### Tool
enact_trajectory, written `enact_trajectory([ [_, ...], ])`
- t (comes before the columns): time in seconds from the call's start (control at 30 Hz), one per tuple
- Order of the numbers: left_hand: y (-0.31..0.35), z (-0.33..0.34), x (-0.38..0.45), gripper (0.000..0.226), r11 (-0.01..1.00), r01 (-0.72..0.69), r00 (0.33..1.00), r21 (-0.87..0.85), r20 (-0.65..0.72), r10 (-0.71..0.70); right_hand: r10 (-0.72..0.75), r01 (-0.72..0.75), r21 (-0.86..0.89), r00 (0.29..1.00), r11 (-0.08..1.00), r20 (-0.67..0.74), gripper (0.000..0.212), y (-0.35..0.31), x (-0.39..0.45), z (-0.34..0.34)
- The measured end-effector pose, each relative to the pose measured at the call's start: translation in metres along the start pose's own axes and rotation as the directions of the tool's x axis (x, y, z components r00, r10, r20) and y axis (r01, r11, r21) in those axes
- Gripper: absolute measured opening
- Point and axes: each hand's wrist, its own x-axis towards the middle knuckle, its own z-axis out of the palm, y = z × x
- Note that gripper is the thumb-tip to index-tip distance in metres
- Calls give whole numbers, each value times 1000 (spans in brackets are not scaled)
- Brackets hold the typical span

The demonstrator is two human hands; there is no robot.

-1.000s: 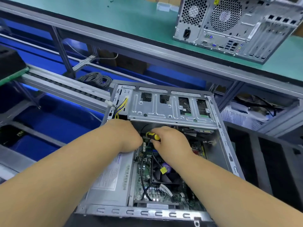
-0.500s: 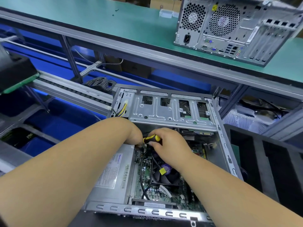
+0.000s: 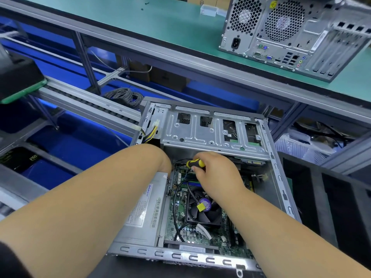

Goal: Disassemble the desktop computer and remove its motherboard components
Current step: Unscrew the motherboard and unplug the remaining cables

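The open desktop case (image 3: 202,177) fills the centre and lower middle of the frame, lying on its side on my desk (image 3: 140,267), with a second tower (image 3: 291,35) standing on the green shelf at upper right. The whole view sits lower and closer than a second ago, so the case reads larger now. Inside it, the drive cage (image 3: 212,131) spans the top, the power supply (image 3: 144,213) lies along the left, and the motherboard (image 3: 180,221) is still seated in the floor of the case with its fan (image 3: 202,209) in place, so nothing has come out yet. My left hand (image 3: 165,163) has slid away from the tool and now dips behind the power supply's upper edge; its fingers are hidden, so I can't tell whether that grip is clenched or released. My right hand (image 3: 212,171) has lifted a touch toward the cage, fingers curled around the yellow-and-black screwdriver (image 3: 194,163) just under the cage lip. The tip is out of sight, so I judge I'm working a fastener or connector at the board's top edge. With the left hand clear of the handle, the right alone carries the turning now.
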Motion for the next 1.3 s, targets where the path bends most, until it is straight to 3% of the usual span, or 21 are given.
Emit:
enact_trajectory([
  [0.4, 8, -3, 3, 55, 991, -18, 997, 130, -74, 27, -3, 3, -6, 1000, 1000, -13, 29, -2, -1, 1],
  [0.87, 14, -6, 7, 53, 992, -33, 995, 124, -93, 44, -43, 42, -10, 998, 999, -36, 28, 0, 1, 4],
  [1.1, 12, -7, 5, 54, 999, -22, 995, 39, -95, 26, -78, 77, -33, 997, 997, -30, 29, 0, 2, 6],
  [1.3, 11, -7, 2, 52, 999, -25, 993, 36, -111, 29, -148, 144, -132, 989, 981, -18, 25, -4, 4, 8],
])
